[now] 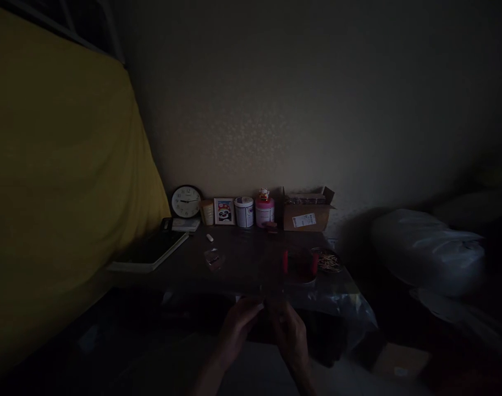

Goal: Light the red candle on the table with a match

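Note:
The room is very dim. My left hand (239, 324) and my right hand (291, 333) meet close together just below the near edge of a low dark table (242, 275). The fingers of both curl toward each other around something small and dark that I cannot make out. A red object (300, 264) lies on the table just beyond my right hand, with a small dish of pale sticks (329, 262) beside it.
Against the back wall stand a round clock (186, 202), a framed panda picture (224, 212), a white jar (244, 212), a pink jar (264, 210) and an open cardboard box (308, 212). A dark tablet (152, 250) lies at left. A yellow sheet (56, 181) fills the left; white bags (428, 247) sit right.

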A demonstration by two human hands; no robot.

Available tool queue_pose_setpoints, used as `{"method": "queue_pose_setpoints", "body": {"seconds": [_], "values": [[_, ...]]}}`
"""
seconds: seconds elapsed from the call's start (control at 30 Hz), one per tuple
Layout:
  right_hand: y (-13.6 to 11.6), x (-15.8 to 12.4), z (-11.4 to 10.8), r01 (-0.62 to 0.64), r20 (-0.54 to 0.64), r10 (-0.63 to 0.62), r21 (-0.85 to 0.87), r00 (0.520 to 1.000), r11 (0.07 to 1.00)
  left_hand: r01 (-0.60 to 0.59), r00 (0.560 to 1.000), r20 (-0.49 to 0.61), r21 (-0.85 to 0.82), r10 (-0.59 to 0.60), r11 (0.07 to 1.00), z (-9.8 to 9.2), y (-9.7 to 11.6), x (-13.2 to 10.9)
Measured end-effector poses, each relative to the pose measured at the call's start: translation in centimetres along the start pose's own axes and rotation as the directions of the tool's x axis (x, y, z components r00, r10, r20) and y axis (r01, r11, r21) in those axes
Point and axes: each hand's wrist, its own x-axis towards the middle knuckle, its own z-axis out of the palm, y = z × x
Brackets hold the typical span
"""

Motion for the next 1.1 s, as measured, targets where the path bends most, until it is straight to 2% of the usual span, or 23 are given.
{"method": "queue_pose_setpoints", "body": {"seconds": [0.2,0.47,0.67,0.77,0.87,0.93,1.0,1.07,1.1], "values": [[-0.1,0.0,0.0,-0.009,-0.002,0.009,-0.010,1.000,1.000,0.012,0.998,-0.063,0.011,-0.012,1.000,0.0,-0.2,0.1],[-0.3,0.1,-0.3,-0.017,-0.022,0.017,-0.012,1.000,1.000,0.018,0.995,-0.095,0.001,-0.018,1.000,-0.4,-0.9,0.5],[0.0,0.6,-0.8,0.023,-0.046,-0.024,-0.032,0.999,0.999,0.009,0.998,-0.064,0.007,-0.008,1.000,0.6,-0.4,0.3],[0.0,0.9,-1.3,0.003,-0.098,-0.010,-0.071,0.995,0.997,0.016,0.998,-0.068,0.006,-0.016,1.000,0.5,-0.5,0.5],[-0.8,0.9,-2.1,-0.002,-0.157,-0.007,-0.058,0.988,0.998,0.056,0.989,-0.136,0.001,-0.055,0.998,0.0,-1.2,1.3],[-1.1,0.8,-2.2,0.043,-0.125,-0.049,-0.053,0.991,0.998,0.078,0.980,-0.183,0.004,-0.076,0.997,-0.1,-1.5,1.7],[-0.7,0.8,-1.9,0.068,-0.048,-0.072,-0.086,0.996,0.994,0.064,0.984,-0.169,0.004,-0.062,0.998,0.1,-1.5,1.7],[0.4,0.8,-1.4,0.013,-0.023,-0.016,-0.139,1.000,0.990,0.039,0.992,-0.121,-0.010,-0.040,0.999,0.3,-1.1,1.4],[1.1,0.8,-1.3,-0.046,-0.056,0.038,-0.152,0.998,0.987,0.033,0.994,-0.106,-0.016,-0.035,0.999,0.4,-1.0,1.2]]}}
